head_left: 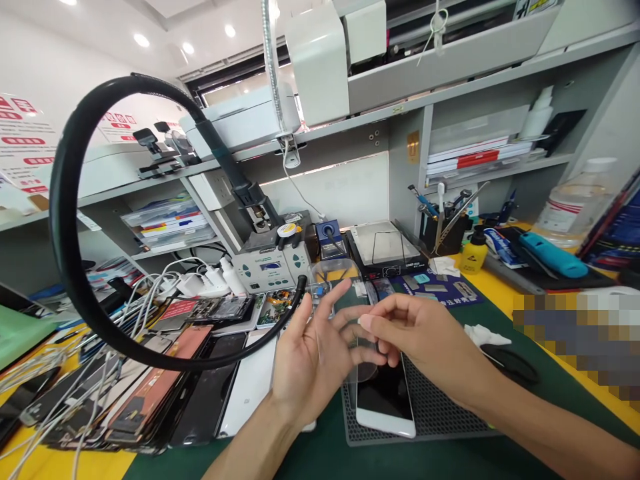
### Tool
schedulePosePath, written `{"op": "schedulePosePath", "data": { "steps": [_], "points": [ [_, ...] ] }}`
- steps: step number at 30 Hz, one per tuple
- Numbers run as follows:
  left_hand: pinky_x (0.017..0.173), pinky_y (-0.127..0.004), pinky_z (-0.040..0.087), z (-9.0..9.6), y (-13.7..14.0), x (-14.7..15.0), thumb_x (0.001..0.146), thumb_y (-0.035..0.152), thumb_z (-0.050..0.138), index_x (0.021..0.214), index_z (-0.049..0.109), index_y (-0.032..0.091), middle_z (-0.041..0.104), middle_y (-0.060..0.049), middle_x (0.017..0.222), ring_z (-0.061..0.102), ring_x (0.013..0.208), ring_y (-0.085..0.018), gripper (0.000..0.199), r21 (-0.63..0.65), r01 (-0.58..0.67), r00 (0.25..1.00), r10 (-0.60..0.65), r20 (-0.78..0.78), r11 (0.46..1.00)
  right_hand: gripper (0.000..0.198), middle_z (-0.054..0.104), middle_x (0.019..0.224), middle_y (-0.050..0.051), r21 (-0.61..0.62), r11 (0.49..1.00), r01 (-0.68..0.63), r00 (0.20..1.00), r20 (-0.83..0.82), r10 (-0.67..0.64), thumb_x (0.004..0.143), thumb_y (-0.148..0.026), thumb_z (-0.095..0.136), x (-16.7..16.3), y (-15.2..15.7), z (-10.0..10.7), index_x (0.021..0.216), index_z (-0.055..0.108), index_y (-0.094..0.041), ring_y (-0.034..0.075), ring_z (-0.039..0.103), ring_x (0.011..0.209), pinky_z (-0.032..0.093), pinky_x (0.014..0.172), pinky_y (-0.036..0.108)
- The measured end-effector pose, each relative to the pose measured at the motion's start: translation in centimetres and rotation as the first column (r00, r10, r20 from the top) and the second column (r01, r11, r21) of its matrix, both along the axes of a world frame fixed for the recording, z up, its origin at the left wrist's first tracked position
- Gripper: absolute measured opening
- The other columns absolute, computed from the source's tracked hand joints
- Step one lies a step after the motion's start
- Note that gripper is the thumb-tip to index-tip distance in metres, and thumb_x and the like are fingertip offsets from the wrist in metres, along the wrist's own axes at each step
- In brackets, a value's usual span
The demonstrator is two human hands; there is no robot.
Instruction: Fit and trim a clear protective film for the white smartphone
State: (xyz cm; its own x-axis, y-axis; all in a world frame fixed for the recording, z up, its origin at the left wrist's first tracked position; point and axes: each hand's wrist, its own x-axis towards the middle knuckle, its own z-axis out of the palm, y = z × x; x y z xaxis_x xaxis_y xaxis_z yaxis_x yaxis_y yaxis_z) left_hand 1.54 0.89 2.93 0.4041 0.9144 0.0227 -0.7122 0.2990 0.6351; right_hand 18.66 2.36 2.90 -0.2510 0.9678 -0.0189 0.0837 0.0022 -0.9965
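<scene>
My left grip is spread, palm facing me; my right grip is pinched, contents indiscernible. Both partly obstruct the white phone on the grey mat. At left, a black hose crosses before stacked panels.

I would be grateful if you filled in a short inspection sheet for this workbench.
Surface: green mat over a yellow tabletop.
Job's things: white-framed phone, dark screen up, partly on a grey perforated mat.
Clutter: pile of phone parts at the left; crumpled tissue and yellow bottle at the right.
Left hand: palm up, fingers spread.
Right hand: thumb and fingertips drawn together at the left fingers; anything pinched is unclear.
Cables: white cables loose at the left; thick black hose looping overhead.
Surroundings: control unit with buttons behind; shelved papers at the right.
</scene>
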Motion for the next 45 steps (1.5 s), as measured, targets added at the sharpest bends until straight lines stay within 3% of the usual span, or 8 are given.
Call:
{"op": "schedulePosePath", "data": {
  "steps": [6, 12, 19, 33, 40, 45],
  "points": [
    [0.086, -0.048, 0.053, 0.26, -0.15, 0.12, 0.105, 0.051, 0.027, 0.14, 0.056, 0.018, 0.071, -0.014, 0.108, 0.067, 0.093, -0.028, 0.056, -0.049, -0.007, 1.0, 0.007, -0.003, 0.999, 0.02, 0.067, 0.061, -0.002, 0.006, 1.0, -0.014, 1.0, -0.021, 0.015, 0.091, -0.034, 0.068, 0.07, -0.06, 0.05, 0.081, 0.066, -0.017, 0.01, 0.06, 0.051, 0.049, 0.049, 0.02],
    [0.085, -0.046, 0.053, 0.28, 0.02, 0.1, 0.104, 0.051, 0.029, 0.139, 0.056, 0.019, 0.07, -0.009, 0.093, 0.067, 0.089, -0.028, 0.055, -0.057, 0.0, 1.0, 0.0, 0.011, 0.998, 0.021, 0.065, 0.058, -0.002, -0.017, 1.0, -0.008, 1.0, -0.027, 0.008, 0.091, -0.035, 0.068, -0.1, -0.07, 0.09, 0.079, 0.066, -0.017, 0.011, 0.06, 0.05, 0.049, 0.049, 0.02],
    [0.083, -0.047, 0.053, 0.34, 0.0, 0.05, 0.103, 0.052, 0.03, 0.14, 0.055, 0.018, 0.071, -0.012, 0.104, 0.067, 0.088, -0.028, 0.056, -0.072, 0.002, 1.0, -0.002, -0.004, 0.997, 0.019, 0.064, 0.057, -0.003, 0.001, 1.0, -0.013, 0.998, -0.056, 0.013, 0.088, -0.033, 0.069, -0.15, -0.01, 0.17, 0.077, 0.065, -0.018, 0.011, 0.061, 0.049, 0.049, 0.048, 0.02],
    [0.08, -0.043, 0.055, 0.34, 0.06, -0.24, 0.104, 0.051, 0.03, 0.14, 0.056, 0.019, 0.071, -0.013, 0.103, 0.067, 0.087, -0.025, 0.055, -0.07, 0.01, 1.0, -0.008, 0.02, 0.998, 0.02, 0.066, 0.057, -0.002, -0.008, 1.0, -0.01, 0.999, 0.036, 0.01, 0.088, -0.036, 0.069, -0.08, -0.03, 0.49, 0.078, 0.067, -0.018, 0.012, 0.06, 0.049, 0.049, 0.049, 0.021],
    [0.081, -0.044, 0.054, 0.36, 0.24, -0.42, 0.104, 0.053, 0.03, 0.142, 0.055, 0.019, 0.073, -0.015, 0.102, 0.066, 0.089, -0.025, 0.056, -0.053, -0.021, 1.0, 0.021, 0.006, 0.998, 0.028, 0.065, 0.057, -0.001, 0.013, 1.0, -0.013, 0.994, 0.11, 0.012, 0.088, -0.046, 0.07, -0.02, -0.11, 0.14, 0.079, 0.068, -0.02, 0.014, 0.06, 0.049, 0.049, 0.049, 0.024],
    [0.078, -0.043, 0.054, 0.05, 0.28, -0.41, 0.104, 0.054, 0.03, 0.143, 0.054, 0.018, 0.072, -0.015, 0.103, 0.066, 0.09, -0.026, 0.058, -0.047, 0.004, 1.0, -0.003, 0.014, 0.999, 0.024, 0.065, 0.057, -0.002, 0.005, 1.0, 0.016, 0.993, 0.113, -0.017, 0.089, -0.041, 0.069, -0.06, -0.02, 0.08, 0.079, 0.07, -0.019, 0.013, 0.06, 0.048, 0.049, 0.048, 0.023]
  ]
}}
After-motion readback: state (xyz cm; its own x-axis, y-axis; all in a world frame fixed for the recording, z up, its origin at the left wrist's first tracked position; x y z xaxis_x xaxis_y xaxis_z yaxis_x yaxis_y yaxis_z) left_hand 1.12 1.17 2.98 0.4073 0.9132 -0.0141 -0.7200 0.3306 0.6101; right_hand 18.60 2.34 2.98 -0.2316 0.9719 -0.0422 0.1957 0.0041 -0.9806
